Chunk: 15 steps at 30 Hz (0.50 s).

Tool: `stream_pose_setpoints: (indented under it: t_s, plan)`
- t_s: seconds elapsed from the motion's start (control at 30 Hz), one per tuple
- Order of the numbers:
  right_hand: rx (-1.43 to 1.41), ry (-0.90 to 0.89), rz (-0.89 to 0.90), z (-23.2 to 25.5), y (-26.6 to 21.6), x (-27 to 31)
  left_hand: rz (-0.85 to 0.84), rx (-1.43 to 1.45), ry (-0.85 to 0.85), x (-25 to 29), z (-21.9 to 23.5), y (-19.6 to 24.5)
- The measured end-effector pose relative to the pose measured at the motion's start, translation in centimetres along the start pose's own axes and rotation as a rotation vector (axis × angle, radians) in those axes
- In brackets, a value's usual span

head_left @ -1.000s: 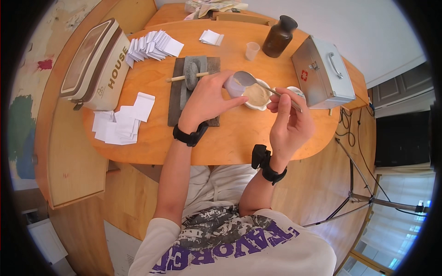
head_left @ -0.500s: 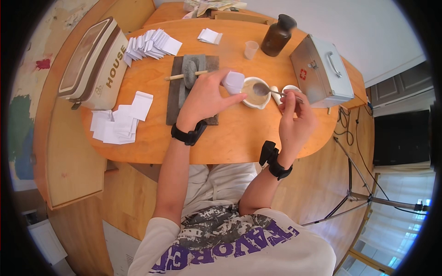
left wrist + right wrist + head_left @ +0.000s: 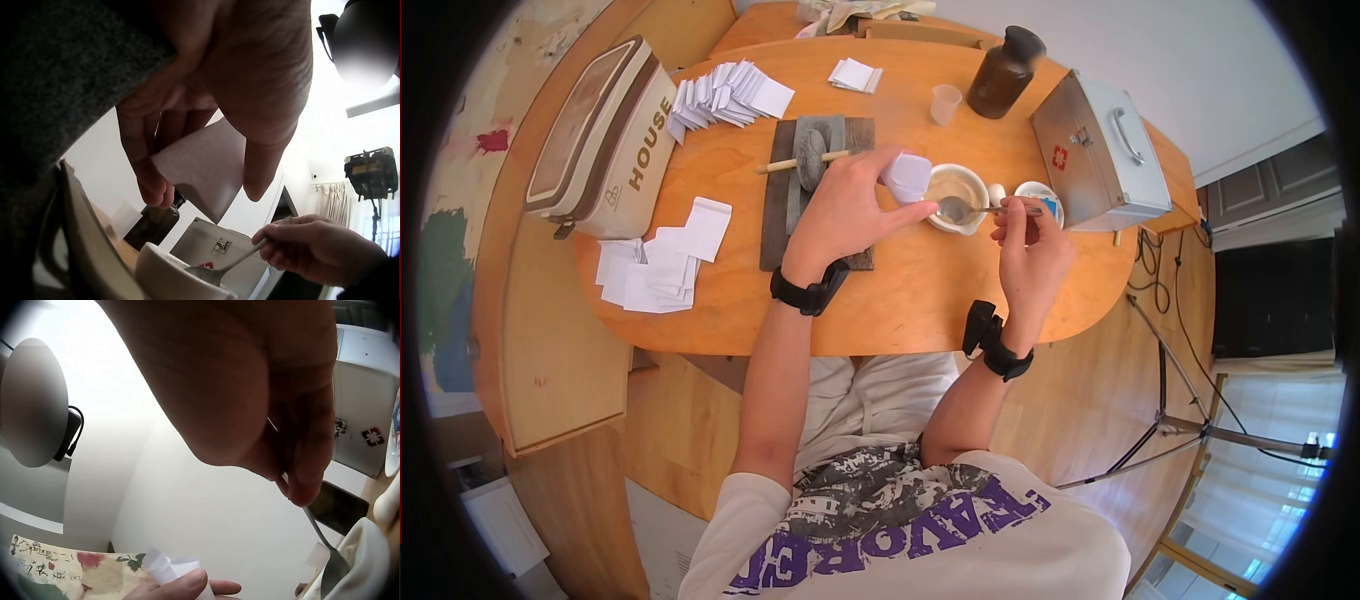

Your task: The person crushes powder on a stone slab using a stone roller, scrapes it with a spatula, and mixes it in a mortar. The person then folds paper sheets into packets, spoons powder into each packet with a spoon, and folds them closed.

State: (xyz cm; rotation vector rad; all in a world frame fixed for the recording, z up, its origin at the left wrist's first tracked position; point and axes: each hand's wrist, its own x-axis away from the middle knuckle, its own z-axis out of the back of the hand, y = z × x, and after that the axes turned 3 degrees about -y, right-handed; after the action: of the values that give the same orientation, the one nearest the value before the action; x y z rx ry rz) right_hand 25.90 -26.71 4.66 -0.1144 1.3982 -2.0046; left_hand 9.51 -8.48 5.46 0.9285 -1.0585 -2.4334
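My left hand holds a small white paper packet beside the left rim of a white mortar. In the left wrist view the packet sits between thumb and fingers. Tan powder lies in the mortar. A metal spoon dips its bowl into the mortar, and my right hand pinches its handle. The spoon leans inside the mortar wall in the right wrist view.
Right of the mortar are a white pestle and a small dish. A metal first-aid case, brown bottle and plastic cup stand behind. At left are paper packets, a stone roller and a HOUSE box.
The spoon, earlier tilted over the packet's mouth, has come down into the mortar with my right hand. The left hand keeps its place, while the packet now stands more upright.
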Motion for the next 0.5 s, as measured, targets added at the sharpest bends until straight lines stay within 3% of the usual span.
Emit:
stream_pose_setpoints:
  t_s: [0.17, 0.27, 0.5]
  plan:
    - [-0.236, 0.182, -0.124, 0.1, 0.2, -0.1, 0.006, -0.017, -0.018, 0.0, 0.1, 0.0]
    - [-0.328, 0.278, -0.073, 0.1, -1.1, 0.1, 0.007, 0.000, -0.007, 0.1, -0.1, -0.2]
    - [-0.487, 0.294, -0.005, -0.8, -5.7, 1.5, 0.014, 0.006, -0.015, 0.1, -0.2, -0.2]
